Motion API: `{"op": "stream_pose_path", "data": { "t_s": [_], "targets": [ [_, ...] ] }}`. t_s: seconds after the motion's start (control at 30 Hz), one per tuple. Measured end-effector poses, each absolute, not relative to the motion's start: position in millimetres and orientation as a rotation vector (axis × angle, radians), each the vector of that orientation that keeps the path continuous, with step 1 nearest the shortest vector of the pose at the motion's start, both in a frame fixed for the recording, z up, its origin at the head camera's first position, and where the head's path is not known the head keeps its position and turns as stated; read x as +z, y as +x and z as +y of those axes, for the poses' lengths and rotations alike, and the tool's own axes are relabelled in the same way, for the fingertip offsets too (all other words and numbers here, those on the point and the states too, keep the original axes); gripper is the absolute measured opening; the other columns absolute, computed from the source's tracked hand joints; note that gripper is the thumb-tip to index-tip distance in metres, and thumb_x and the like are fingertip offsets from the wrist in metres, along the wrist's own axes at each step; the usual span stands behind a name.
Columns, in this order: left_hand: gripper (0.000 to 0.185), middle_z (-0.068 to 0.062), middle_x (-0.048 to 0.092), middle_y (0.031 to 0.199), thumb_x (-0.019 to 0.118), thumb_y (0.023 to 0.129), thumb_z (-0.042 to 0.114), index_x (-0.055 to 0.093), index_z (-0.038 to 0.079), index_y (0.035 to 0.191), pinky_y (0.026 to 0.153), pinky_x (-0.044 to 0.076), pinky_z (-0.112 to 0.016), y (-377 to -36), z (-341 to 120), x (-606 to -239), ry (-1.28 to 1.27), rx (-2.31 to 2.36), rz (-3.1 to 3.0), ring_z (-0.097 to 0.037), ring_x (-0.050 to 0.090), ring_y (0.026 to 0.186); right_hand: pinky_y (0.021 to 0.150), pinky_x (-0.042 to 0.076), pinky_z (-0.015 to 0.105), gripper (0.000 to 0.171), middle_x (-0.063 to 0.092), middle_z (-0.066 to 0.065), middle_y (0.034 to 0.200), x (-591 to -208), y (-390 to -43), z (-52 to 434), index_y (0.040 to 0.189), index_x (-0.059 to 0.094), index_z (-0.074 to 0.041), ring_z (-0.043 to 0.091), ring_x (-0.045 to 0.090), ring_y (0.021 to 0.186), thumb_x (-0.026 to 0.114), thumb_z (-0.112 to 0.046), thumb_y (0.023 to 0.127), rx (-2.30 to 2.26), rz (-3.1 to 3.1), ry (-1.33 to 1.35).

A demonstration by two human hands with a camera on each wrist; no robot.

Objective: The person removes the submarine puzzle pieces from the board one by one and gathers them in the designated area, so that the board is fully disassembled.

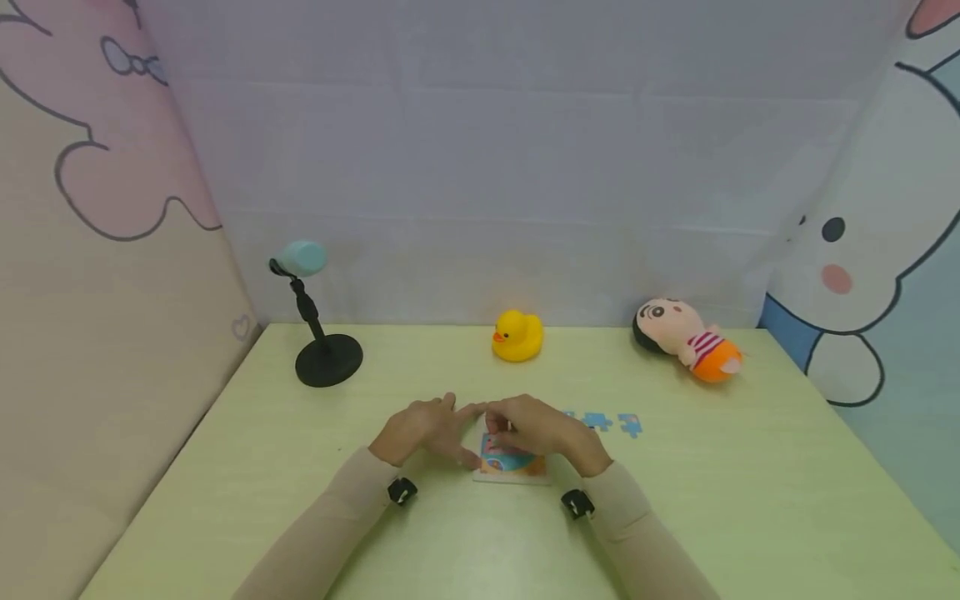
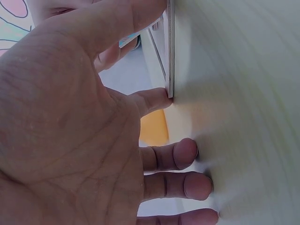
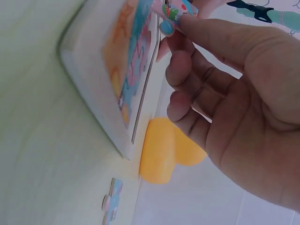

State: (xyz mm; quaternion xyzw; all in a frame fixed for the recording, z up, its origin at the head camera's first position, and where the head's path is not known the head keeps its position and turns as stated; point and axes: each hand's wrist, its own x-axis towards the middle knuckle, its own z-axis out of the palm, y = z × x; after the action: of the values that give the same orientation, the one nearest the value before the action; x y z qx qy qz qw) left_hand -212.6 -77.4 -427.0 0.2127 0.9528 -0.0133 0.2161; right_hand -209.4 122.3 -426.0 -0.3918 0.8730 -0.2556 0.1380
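A small jigsaw puzzle board (image 1: pixel 513 478) with a pale frame and a colourful picture lies flat on the table. My left hand (image 1: pixel 435 427) steadies its left side, thumb and index finger spread along the board's edge (image 2: pixel 170 56). The other fingers (image 2: pixel 199 186) of that hand rest straight on the tabletop. Over the board, my right hand (image 1: pixel 534 425) pinches a jigsaw piece (image 3: pixel 176 9) between thumb and fingertips; the piece is tilted above the picture, part of which has been filled in. Fingers hide the board's upper part in the head view.
Loose blue jigsaw pieces (image 1: pixel 597 421) lie right of the board, one (image 1: pixel 630 424) farthest out. Behind stand a yellow rubber duck (image 1: pixel 517 337) and, at back left, a black stand (image 1: pixel 328 360) with a light-blue top. A plush doll (image 1: pixel 686 337) lies at back right.
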Motion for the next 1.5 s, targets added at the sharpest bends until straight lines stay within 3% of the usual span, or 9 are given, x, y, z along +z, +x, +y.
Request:
{"op": "stream_pose_path", "data": {
  "t_s": [0.73,1.2,1.5],
  "targets": [
    [0.089,-0.015,0.048,0.132,0.066,0.082,0.069,0.032,0.034,0.156,0.081,0.051,-0.045,-210.3,-76.8,-424.7,0.595,-0.039,2.642,-0.026,0.055,0.102,0.068,0.046,0.027,0.010,0.061,-0.004,0.085,-403.3,-220.1,170.9,0.094,0.061,-0.010,0.012,0.054,0.076,0.071,-0.011,0.094,-0.817,2.521,-1.039],
    [0.089,-0.019,0.037,0.152,0.069,0.082,0.067,0.033,0.033,0.156,0.092,0.048,-0.056,-208.7,-80.4,-428.9,0.569,0.056,2.635,-0.036,0.048,0.129,0.061,0.046,0.030,0.005,0.063,0.001,0.086,-399.0,-220.6,209.9,0.098,0.065,-0.009,0.019,0.056,0.069,0.069,-0.011,0.095,-0.841,2.436,-0.822],
    [0.090,-0.018,0.045,0.138,0.069,0.082,0.067,0.034,0.031,0.156,0.083,0.051,-0.051,-209.5,-80.5,-428.5,0.600,0.047,2.646,-0.031,0.054,0.110,0.072,0.045,0.029,0.011,0.062,0.002,0.086,-400.8,-221.8,223.7,0.099,0.067,-0.006,0.017,0.056,0.079,0.067,0.001,0.091,-0.792,2.356,-0.829]
  ]
}}
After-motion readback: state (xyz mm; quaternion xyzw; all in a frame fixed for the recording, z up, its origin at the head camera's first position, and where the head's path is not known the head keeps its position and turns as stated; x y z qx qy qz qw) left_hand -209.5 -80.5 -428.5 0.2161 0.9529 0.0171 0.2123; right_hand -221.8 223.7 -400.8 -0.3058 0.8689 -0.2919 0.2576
